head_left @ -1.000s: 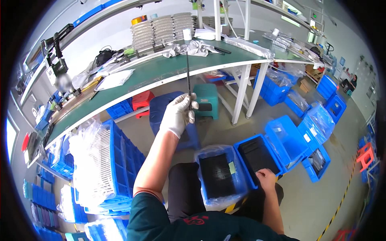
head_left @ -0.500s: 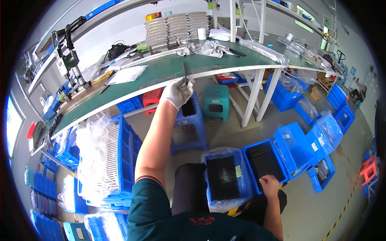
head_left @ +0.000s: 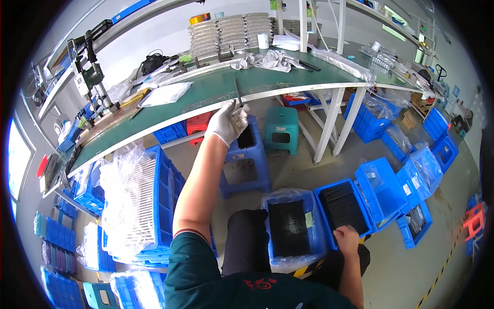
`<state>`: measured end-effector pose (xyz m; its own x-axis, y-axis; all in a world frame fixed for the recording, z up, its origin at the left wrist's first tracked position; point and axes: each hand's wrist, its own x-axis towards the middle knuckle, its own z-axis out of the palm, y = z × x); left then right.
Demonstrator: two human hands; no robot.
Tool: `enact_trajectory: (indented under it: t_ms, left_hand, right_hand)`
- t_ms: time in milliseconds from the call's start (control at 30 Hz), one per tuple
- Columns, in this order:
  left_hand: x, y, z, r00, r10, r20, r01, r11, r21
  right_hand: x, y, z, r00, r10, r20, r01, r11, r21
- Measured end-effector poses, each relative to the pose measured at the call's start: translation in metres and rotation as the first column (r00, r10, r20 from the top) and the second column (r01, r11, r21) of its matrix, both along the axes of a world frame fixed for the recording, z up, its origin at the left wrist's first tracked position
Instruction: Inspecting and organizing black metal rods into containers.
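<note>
Raised in front of me at the workbench's near edge is my left hand (head_left: 229,124), in a white glove. Its fingers are closed round the lower end of a thin dark strip (head_left: 237,90), which stands nearly upright. My bare right hand (head_left: 347,239) is low on the right, at the near rim of a blue crate (head_left: 366,203) filled with black strips (head_left: 342,206). The right fingers are curled together; anything between them is too small to make out. Just left of that crate, a plastic-lined blue crate (head_left: 316,242) holds more black strips (head_left: 287,226).
A green-topped workbench (head_left: 206,98) runs across ahead, with a press (head_left: 91,77), white cloths (head_left: 272,61) and stacked metal parts (head_left: 231,33). Below stand a blue stool (head_left: 247,159) and a green stool (head_left: 281,126). Stacked blue crates (head_left: 167,201) rise at my left.
The view has shifted slightly, so the surroundings sit a little to the right. My left hand still holds up the strip, its wrist slightly turned. The right hand stays at the crate.
</note>
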<state>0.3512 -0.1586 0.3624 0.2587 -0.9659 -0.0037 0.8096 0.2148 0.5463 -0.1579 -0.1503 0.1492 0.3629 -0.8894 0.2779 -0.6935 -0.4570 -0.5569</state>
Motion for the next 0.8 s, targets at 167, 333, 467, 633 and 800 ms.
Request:
enact_trajectory:
  t_ms: [167, 333, 467, 633, 800]
  left_hand:
    - [0.006, -0.003, -0.001, 1.000, -0.010, -0.007, 0.010, 0.999, 0.050]
    - [0.001, -0.009, 0.000, 0.960, 0.216, 0.178, -0.224, 0.974, 0.025]
    - [-0.008, -0.014, 0.005, 0.889, 0.361, 0.283, -0.395, 0.916, 0.072]
    - [0.001, -0.023, 0.002, 0.836, 0.420, 0.353, -0.465, 0.884, 0.050]
    - [-0.008, -0.027, -0.002, 0.791, 0.499, 0.355, -0.541, 0.841, 0.023]
  right_hand:
    - [0.004, 0.001, 0.002, 1.000, 0.016, -0.018, -0.016, 1.000, -0.019]
    - [0.005, 0.002, 0.004, 0.998, 0.022, -0.052, -0.023, 0.999, -0.034]
    - [0.003, 0.003, 0.005, 0.998, 0.018, -0.064, -0.021, 0.999, -0.048]
    - [0.003, 0.002, 0.002, 0.998, 0.025, -0.060, -0.028, 0.998, -0.056]
    - [0.005, 0.001, 0.002, 0.999, 0.016, -0.047, -0.019, 0.997, -0.071]
